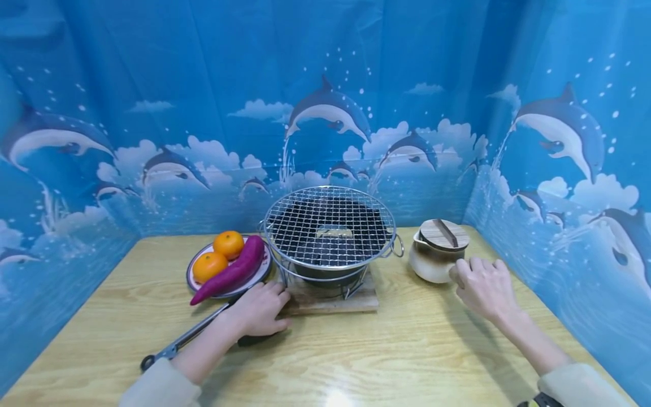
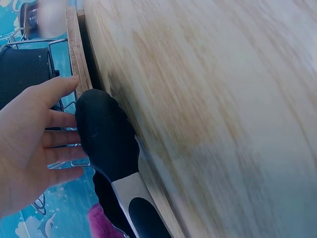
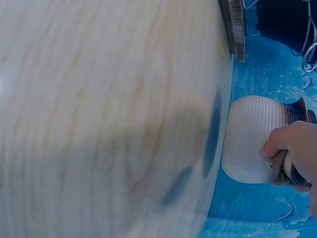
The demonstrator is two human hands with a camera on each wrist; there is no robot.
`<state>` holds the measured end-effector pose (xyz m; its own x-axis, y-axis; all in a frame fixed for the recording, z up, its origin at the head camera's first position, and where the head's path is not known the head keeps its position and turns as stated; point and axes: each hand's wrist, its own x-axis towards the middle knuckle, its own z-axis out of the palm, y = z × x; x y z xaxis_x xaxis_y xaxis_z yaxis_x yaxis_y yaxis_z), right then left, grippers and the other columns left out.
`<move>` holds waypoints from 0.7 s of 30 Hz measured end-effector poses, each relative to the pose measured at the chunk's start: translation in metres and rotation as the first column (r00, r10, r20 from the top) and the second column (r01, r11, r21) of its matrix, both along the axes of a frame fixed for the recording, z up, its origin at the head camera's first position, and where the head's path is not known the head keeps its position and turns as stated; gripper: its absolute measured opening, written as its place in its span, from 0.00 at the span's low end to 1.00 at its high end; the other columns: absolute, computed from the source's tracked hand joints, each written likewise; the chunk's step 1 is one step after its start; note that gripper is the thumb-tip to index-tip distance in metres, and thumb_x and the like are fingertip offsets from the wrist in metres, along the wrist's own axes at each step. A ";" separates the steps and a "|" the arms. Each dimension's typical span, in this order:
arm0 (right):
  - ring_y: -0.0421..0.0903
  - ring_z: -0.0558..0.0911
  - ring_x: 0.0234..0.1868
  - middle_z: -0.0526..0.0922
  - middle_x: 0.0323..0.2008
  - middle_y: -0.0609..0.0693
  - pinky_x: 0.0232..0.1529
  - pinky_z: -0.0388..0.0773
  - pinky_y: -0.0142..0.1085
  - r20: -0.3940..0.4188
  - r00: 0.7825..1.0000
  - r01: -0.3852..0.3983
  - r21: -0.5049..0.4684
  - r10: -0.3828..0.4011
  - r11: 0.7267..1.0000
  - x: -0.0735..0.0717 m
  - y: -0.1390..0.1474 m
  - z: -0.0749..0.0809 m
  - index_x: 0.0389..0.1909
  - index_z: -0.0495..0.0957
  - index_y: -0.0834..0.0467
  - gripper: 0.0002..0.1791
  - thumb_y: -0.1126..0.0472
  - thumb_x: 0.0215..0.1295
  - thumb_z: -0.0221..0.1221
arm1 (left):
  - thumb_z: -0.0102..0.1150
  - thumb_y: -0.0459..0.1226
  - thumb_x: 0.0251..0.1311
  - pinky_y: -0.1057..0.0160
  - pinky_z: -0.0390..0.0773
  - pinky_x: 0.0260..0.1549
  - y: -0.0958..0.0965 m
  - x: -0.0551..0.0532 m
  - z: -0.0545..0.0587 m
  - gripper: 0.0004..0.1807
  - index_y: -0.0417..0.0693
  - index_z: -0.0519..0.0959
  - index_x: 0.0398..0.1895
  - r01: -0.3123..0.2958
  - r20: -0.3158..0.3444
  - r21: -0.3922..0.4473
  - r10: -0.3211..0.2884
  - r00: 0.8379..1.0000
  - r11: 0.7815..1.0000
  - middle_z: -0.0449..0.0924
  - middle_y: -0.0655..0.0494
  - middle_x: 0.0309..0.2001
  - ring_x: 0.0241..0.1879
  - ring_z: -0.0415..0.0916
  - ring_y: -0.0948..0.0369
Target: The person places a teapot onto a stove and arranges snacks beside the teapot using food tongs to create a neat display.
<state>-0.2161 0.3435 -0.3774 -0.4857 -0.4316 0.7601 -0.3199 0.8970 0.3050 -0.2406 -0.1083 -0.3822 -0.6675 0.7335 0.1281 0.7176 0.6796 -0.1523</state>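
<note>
My left hand is beside a pair of tongs with black tips, which lie on the table. In the left wrist view its fingers are straight, close to the black tong head; whether they touch it I cannot tell. At the right, my right hand grips the twine-wrapped side handle of a small ceramic pot. A wooden lid covers the pot, which looks upright. Whether its base touches the table is unclear.
A round wire grill tops a black stove on a wooden board at the centre back. Left of it, a plate bears two oranges and a purple eggplant. Dolphin-printed blue curtains enclose the table.
</note>
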 end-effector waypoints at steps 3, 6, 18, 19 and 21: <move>0.52 0.60 0.10 0.60 0.12 0.52 0.15 0.50 0.41 -0.080 0.996 -0.033 0.001 0.033 0.999 -0.004 0.000 0.002 0.18 0.60 0.59 0.05 0.61 0.43 0.39 | 0.60 0.57 0.50 0.54 0.72 0.35 0.000 0.000 0.000 0.26 0.44 0.78 0.40 -0.012 0.013 -0.009 0.013 1.000 1.000 0.75 0.51 0.37 0.38 0.72 0.54; 0.51 0.58 0.09 0.59 0.12 0.52 0.15 0.50 0.41 -0.109 0.993 -0.037 0.004 0.037 0.999 -0.006 0.000 0.005 0.18 0.60 0.59 0.06 0.60 0.45 0.37 | 0.60 0.56 0.51 0.54 0.72 0.35 0.001 0.001 0.001 0.27 0.43 0.78 0.41 -0.015 0.023 -0.013 0.016 1.000 1.000 0.75 0.50 0.37 0.39 0.72 0.53; 0.54 0.60 0.10 0.60 0.13 0.53 0.15 0.50 0.42 -0.105 0.993 -0.053 0.027 0.055 0.998 -0.007 0.000 0.023 0.18 0.60 0.60 0.07 0.60 0.43 0.38 | 0.61 0.55 0.51 0.54 0.73 0.35 -0.001 0.002 0.004 0.26 0.42 0.77 0.41 0.006 0.003 -0.007 -0.006 1.000 1.000 0.75 0.50 0.36 0.37 0.72 0.53; 0.54 0.60 0.10 0.60 0.13 0.53 0.15 0.50 0.42 -0.108 0.993 -0.054 0.031 0.057 0.998 -0.008 0.000 0.025 0.18 0.60 0.60 0.08 0.60 0.43 0.38 | 0.61 0.55 0.51 0.54 0.73 0.35 -0.001 0.002 0.003 0.26 0.42 0.77 0.41 0.009 0.000 -0.008 -0.009 1.000 1.000 0.75 0.50 0.36 0.37 0.72 0.53; 0.55 0.61 0.10 0.60 0.13 0.54 0.15 0.50 0.42 -0.111 0.992 -0.059 0.036 0.063 0.998 -0.009 0.001 0.028 0.19 0.61 0.61 0.08 0.59 0.43 0.38 | 0.61 0.55 0.51 0.54 0.73 0.35 -0.001 0.001 0.004 0.26 0.42 0.77 0.41 0.016 -0.005 -0.006 -0.016 1.000 1.000 0.75 0.49 0.36 0.37 0.72 0.53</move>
<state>-0.2246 0.3445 -0.3490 -0.3700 -0.4830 0.7936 -0.3361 0.8659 0.3704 -0.2394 -0.1091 -0.3786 -0.6551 0.7449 0.1265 0.7276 0.6671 -0.1601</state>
